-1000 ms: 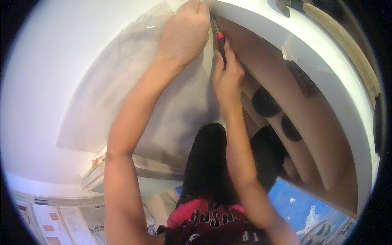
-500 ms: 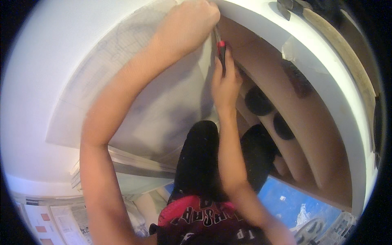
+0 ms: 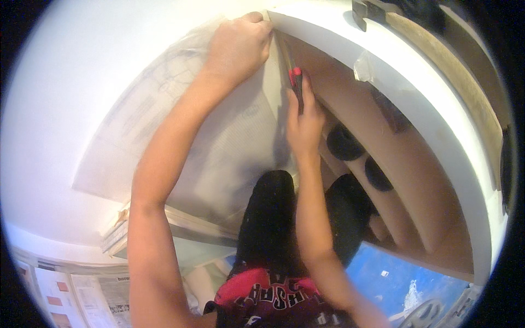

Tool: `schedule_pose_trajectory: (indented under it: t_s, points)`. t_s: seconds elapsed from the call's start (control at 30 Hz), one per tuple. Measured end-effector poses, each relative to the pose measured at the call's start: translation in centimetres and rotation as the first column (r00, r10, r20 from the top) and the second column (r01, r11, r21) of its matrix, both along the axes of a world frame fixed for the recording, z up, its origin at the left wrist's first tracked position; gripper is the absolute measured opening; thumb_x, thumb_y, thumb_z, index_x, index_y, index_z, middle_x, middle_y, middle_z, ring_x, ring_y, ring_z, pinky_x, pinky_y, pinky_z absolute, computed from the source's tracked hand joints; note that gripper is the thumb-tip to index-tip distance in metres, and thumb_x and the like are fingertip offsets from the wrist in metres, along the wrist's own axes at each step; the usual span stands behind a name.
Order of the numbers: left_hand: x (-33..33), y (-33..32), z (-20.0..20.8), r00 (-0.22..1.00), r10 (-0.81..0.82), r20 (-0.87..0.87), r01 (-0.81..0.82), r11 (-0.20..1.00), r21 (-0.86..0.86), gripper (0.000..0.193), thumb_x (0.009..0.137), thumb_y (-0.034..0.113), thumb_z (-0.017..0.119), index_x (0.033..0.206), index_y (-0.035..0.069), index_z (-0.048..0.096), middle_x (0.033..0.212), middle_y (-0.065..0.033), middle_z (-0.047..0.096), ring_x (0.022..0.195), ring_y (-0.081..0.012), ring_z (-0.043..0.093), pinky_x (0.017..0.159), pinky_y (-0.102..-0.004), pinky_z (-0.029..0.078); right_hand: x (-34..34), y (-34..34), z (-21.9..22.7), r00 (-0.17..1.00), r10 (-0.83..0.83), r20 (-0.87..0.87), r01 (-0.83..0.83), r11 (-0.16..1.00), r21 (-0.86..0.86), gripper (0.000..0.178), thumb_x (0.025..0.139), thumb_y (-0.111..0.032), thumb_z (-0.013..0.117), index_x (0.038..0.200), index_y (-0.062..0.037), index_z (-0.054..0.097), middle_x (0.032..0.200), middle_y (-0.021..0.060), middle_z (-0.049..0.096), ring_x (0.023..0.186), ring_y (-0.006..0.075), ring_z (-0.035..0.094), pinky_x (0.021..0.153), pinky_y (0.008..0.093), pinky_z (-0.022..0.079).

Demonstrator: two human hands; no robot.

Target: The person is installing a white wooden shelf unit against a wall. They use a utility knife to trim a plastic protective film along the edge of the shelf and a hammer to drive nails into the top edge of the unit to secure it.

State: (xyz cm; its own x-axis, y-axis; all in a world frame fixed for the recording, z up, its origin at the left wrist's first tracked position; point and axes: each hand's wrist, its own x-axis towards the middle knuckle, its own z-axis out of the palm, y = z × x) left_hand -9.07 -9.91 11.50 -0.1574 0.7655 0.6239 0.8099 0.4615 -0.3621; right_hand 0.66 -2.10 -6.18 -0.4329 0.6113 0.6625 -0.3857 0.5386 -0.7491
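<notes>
My left hand (image 3: pixel 240 48) is closed at the top, beside the upper end of a white frame edge (image 3: pixel 322 34). Whatever its fingers pinch is hidden behind the knuckles. A translucent sheet with faint drawn lines (image 3: pixel 156 117) spreads over the pale surface below and left of that hand. Lower and to the right, my right hand (image 3: pixel 306 128) is wrapped round a slim tool with a red-and-black handle (image 3: pixel 298 90). The tool points up toward the left hand, along the inner edge of the brown recess. Its front end is hard to make out.
Brown shelf-like boards (image 3: pixel 421 202) fill the recess on the right, with a black disc (image 3: pixel 344 142) and a second beside it. A blue panel with white smears (image 3: pixel 377 273) lies lower right. Stacked pale boards (image 3: pixel 117 232) and newspaper (image 3: pixel 101 292) are lower left.
Both hands sit slightly lower in the picture, and my left hand and forearm have shifted. The handle's red end now shows as two parts. My right hand keeps its hold on the tool.
</notes>
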Motion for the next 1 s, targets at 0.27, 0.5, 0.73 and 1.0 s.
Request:
schedule_pose_trajectory:
  t_s: [0.27, 0.5, 0.73, 1.0]
  points:
    - [-0.3, -0.1, 0.3, 0.998, -0.058, -0.013, 0.059, 0.995, 0.082, 0.017, 0.089, 0.011, 0.068, 0.103, 0.003, 0.074, 0.097, -0.0166, 0.071, 0.086, -0.0373, 0.070, 0.077, -0.0451, 0.057, -1.2, -0.4, 1.3, 0.999, 0.047, -0.019, -0.047, 0.999, -0.025, 0.054, 0.101, -0.010, 0.060, 0.153, -0.0169, 0.048, 0.121, 0.0218, 0.070, 0.103, 0.0395, 0.070, 0.084, 0.0455, 0.055]
    - [1.6, 0.2, 2.3, 0.996, -0.032, 0.086, 0.033, 0.999, -0.010, 0.014, 0.094, 0.009, 0.060, 0.096, -0.003, 0.068, 0.091, -0.0227, 0.066, 0.082, -0.0427, 0.067, 0.073, -0.0483, 0.055, -1.9, -0.6, 0.7, 0.997, 0.023, -0.073, -0.022, 1.000, 0.015, 0.054, 0.100, -0.009, 0.061, 0.152, -0.0176, 0.049, 0.119, 0.0185, 0.071, 0.097, 0.0374, 0.071, 0.082, 0.0449, 0.056]
    - [1.6, 0.1, 3.0, 0.994, -0.055, 0.099, 0.058, 0.998, -0.035, 0.015, 0.095, 0.010, 0.061, 0.099, -0.002, 0.068, 0.093, -0.0227, 0.066, 0.082, -0.0426, 0.066, 0.074, -0.0488, 0.054, -3.9, 0.1, 1.1, 0.991, -0.073, -0.114, 0.084, 0.992, 0.094, 0.055, 0.099, -0.009, 0.063, 0.151, -0.0226, 0.052, 0.101, 0.0167, 0.072, 0.085, 0.0354, 0.071, 0.076, 0.0450, 0.057]
    - [1.5, 0.2, 1.8, 0.998, -0.034, 0.049, 0.035, 0.999, -0.004, 0.011, 0.094, 0.007, 0.060, 0.098, -0.003, 0.065, 0.092, -0.0220, 0.064, 0.081, -0.0427, 0.066, 0.072, -0.0471, 0.055, -3.1, -0.8, 1.5, 0.983, -0.180, 0.046, 0.174, 0.978, 0.113, 0.064, 0.095, -0.004, 0.062, 0.152, -0.0294, 0.050, 0.097, 0.0216, 0.070, 0.085, 0.0376, 0.071, 0.076, 0.0481, 0.057]
